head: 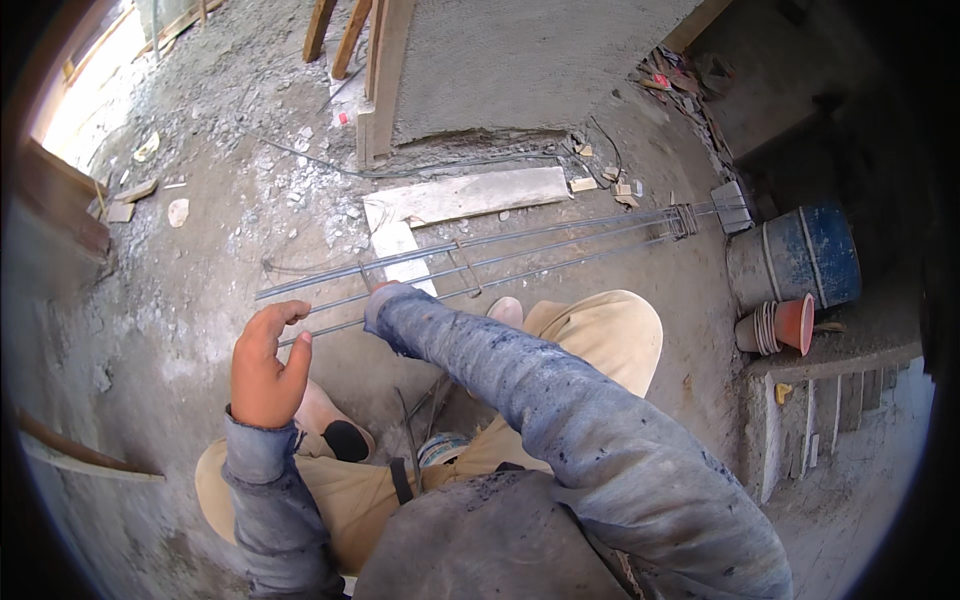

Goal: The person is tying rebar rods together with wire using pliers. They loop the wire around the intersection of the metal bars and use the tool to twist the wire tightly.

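Observation:
Long steel reinforcing bars [525, 234] stretch across the floor before me, with square wire stirrups [466, 268] around them and more stirrups bunched [681, 222] near the far right end. My left hand [271, 364] is beside the bars' left ends, its thumb and fingers apart and nothing between them. Only a sliver of my right hand [384, 286] shows past the cuff of its sleeve, close to a stirrup; its fingers are hidden, so its hold cannot be told. Beneath the bars lies a pale board [401, 251].
A longer pale plank [487, 196] lies beyond the bars. At the right stand a blue drum [825, 255] and stacked buckets [765, 330] near a stair edge. A plastered wall [517, 67], upright timber [386, 82], a cable [442, 171] and rubble are ahead.

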The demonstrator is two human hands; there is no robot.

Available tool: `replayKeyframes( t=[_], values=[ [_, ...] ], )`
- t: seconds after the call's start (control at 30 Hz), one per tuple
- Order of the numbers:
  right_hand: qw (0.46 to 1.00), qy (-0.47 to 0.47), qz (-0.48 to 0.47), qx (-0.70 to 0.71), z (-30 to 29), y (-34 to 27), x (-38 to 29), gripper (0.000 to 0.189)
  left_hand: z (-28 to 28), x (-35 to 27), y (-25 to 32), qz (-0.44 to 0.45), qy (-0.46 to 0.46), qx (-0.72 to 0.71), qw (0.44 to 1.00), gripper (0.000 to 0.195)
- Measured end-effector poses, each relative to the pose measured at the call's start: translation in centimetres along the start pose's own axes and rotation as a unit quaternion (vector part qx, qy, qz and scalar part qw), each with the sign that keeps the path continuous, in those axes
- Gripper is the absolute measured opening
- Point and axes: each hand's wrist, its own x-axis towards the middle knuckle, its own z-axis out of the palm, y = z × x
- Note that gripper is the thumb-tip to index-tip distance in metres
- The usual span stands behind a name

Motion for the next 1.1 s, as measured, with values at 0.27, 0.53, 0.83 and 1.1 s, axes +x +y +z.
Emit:
replayKeyframes(
  t=[0.27, 0.53, 0.83, 1.1],
  values=[
    [0.987, 0.097, -0.107, -0.065, 1.1, -2.0, -0.7, 0.034, 0.1, -0.3, -1.2, 0.009, -0.005, -0.005, 1.000, 0.023],
    [0.978, -0.034, -0.143, -0.149, 3.6, -3.8, 1.1, 0.034, 5.2, 0.3, -5.4, -0.193, -0.106, -0.146, 0.964, 0.039],
    [0.927, 0.101, -0.095, -0.348, 9.7, -6.2, -1.9, 0.042, 8.8, 1.1, -5.2, -0.217, -0.341, -0.324, 0.855, 0.053],
    [0.844, 0.232, -0.438, -0.206, 14.2, -4.5, -5.2, 0.043, 7.5, -1.0, -4.7, -0.226, -0.410, -0.176, 0.866, 0.055]
  ],
)
